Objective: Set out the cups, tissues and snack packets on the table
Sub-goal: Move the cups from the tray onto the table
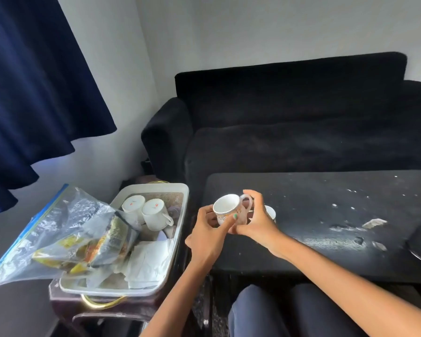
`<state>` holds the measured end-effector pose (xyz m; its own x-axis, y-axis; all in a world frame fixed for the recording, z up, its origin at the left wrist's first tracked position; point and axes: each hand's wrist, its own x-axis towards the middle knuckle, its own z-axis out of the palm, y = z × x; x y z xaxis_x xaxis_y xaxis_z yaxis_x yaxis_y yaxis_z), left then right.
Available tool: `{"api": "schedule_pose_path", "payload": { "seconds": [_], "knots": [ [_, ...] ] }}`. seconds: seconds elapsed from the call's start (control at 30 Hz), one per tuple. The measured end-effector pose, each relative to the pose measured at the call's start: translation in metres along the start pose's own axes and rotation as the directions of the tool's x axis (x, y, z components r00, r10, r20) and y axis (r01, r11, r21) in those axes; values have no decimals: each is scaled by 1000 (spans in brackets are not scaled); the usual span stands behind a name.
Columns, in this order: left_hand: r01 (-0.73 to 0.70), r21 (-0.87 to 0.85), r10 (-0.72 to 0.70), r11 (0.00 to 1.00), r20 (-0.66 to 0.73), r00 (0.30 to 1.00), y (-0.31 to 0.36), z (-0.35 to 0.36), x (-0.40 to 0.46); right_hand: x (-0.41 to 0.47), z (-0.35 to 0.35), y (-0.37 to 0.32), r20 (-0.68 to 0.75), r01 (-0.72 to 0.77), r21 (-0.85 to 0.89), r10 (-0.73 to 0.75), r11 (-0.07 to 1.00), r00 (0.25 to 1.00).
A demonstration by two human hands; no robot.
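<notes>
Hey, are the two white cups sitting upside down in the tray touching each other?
Touching. The head view shows the two upturned white cups pressed side by side in the white plastic tray, no gap between them.

a black sofa (301, 113) stands behind, a dark blue curtain (34, 81) hangs at the left.

Forearms bare, no sleeves seen. Left hand (208, 235) had green-painted thumbnail (235, 216). Dark navy trousers (265, 312) at 6 o'clock.

Home living room: black sofa (289, 113), dark low table (326, 227), blue curtain (34, 81).
</notes>
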<state>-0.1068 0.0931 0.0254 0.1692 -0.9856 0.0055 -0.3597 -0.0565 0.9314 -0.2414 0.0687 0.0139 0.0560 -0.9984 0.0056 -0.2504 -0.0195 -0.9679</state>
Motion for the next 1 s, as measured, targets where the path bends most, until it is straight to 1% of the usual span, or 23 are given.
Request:
{"api": "schedule_pose_path", "payload": {
  "seconds": [0.07, 0.23, 0.37, 0.5, 0.6, 0.67, 0.73, 0.8, 0.9, 1.0],
  "knots": [
    [-54, 70, 54, 996, 6, 999, -3, 3, -3, -4, -1, 3, -11, 19, -62, -20, 998, 1000],
    [-130, 64, 123, 989, 106, 987, -10, 11, -8, -15, -7, 18, -37, 26, -70, -28, 997, 999],
    [-167, 102, 141, 981, 221, 965, -19, 26, -15, -22, -18, 30, -118, 22, -170, -43, 985, 992],
    [-203, 134, 146, 970, 343, 928, -23, 45, -24, -27, -32, 46, -215, -102, -307, 35, 946, 976],
    [-232, 152, 144, 961, 443, 885, -28, 62, -27, -33, -41, 59, -290, -172, -345, 69, 923, 954],
    [-248, 204, 114, 947, 507, 854, -34, 74, -26, -34, -48, 66, -358, -201, -332, 73, 922, 931],
    [-249, 267, 69, 931, 539, 839, -43, 84, -25, -32, -54, 76, -416, -230, -336, 75, 913, 906],
    [-209, 321, -2, 924, 549, 836, -50, 94, -24, -27, -61, 89, -435, -268, -357, 95, 895, 895],
    [-95, 361, -112, 928, 513, 851, -61, 105, -18, -20, -70, 106, -448, -313, -365, 129, 877, 885],
    [-19, 372, -160, 928, 445, 881, -67, 116, -8, -11, -75, 119, -462, -332, -372, 137, 867, 876]
  ]
}}
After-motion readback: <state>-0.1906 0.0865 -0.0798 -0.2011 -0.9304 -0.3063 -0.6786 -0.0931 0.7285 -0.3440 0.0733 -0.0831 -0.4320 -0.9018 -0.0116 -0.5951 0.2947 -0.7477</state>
